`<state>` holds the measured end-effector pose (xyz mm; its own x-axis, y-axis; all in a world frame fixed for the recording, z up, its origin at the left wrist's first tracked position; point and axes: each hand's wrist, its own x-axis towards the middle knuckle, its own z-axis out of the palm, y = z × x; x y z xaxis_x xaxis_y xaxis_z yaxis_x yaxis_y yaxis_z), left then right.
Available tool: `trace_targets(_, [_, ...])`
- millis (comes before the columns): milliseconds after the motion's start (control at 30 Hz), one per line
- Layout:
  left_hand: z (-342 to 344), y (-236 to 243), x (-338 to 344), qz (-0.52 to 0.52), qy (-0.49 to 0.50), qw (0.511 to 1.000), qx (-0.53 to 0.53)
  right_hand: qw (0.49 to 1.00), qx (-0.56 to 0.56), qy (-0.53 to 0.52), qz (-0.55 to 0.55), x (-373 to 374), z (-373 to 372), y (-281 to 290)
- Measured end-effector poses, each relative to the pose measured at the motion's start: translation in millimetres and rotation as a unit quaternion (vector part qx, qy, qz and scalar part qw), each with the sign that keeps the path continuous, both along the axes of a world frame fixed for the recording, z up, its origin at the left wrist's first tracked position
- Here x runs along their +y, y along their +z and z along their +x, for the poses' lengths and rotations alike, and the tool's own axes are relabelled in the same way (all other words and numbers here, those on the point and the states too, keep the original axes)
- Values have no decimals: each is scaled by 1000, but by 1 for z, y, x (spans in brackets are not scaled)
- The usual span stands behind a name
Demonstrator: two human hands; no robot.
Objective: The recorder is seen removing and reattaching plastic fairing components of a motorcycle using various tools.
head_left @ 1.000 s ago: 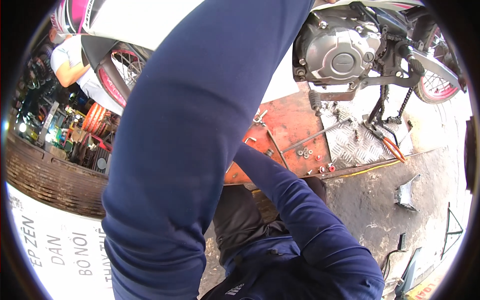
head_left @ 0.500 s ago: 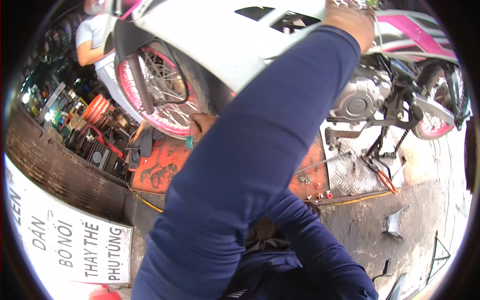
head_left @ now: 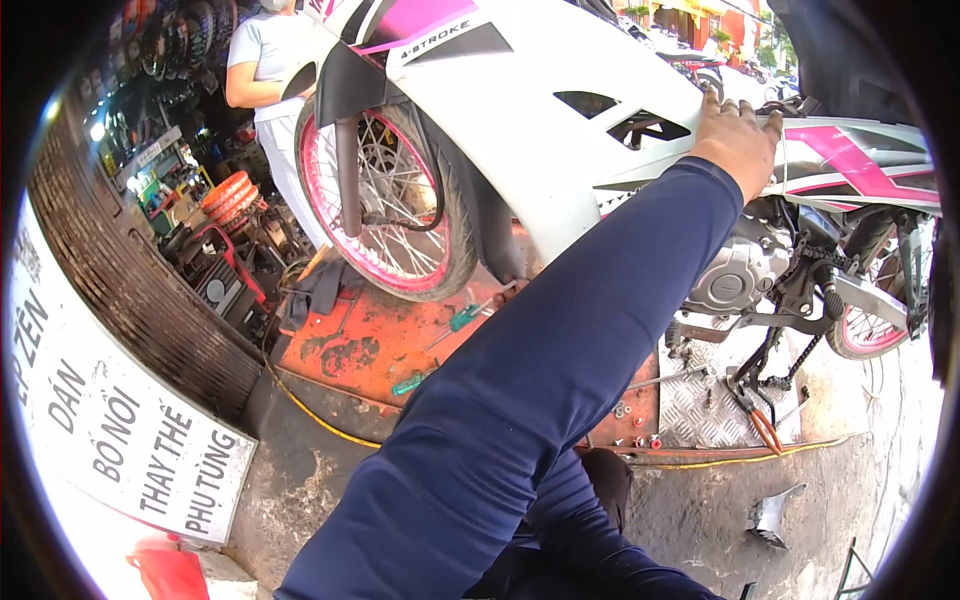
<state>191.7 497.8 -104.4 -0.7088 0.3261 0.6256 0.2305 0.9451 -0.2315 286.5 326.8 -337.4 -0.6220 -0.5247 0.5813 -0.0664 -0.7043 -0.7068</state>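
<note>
My left arm in a dark blue sleeve reaches across to the upper right. My left hand [head_left: 738,145] lies with fingers spread on top of the white and pink motorcycle [head_left: 500,120], near the seat. My right arm crosses beneath it. Of my right hand [head_left: 512,290] only a bit of the fingers shows past the left forearm, low by the front wheel [head_left: 390,205]. Right beside those fingers is a green-handled screwdriver [head_left: 465,318]; whether they touch it is hidden. Another green handle [head_left: 408,384] lies on the orange platform [head_left: 325,345].
Orange-handled pliers [head_left: 765,430] and a long rod [head_left: 665,377] lie on the metal tread plate [head_left: 690,420], with small screws nearby. A broken piece [head_left: 775,515] is on the ground. Someone in light clothes [head_left: 275,95] stands behind the wheel. A white sign [head_left: 130,420] stands at left.
The view has tilted up, so the motorcycle sits lower and further right. My right hand has slipped mostly behind my left forearm. My left hand stays on the motorcycle.
</note>
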Motion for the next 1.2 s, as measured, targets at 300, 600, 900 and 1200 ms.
trace_targets(300, [0, 2, -4, -25, 15, 1000, 8, 999, -12, -30, 24, 26, -2, -16])
trace_targets(600, [-3, 1, -6, 7, -5, 1000, -4, 997, -21, -54, 46, 35, 2, -28])
trace_targets(900, [4, 0, -4, -1, -2, 1000, 1, 997, -6, -58, 51, 23, 7, -22])
trace_targets(1200, [2, -2, -7, 8, -9, 1000, -6, 994, 4, -84, 67, 31, 10, -24])
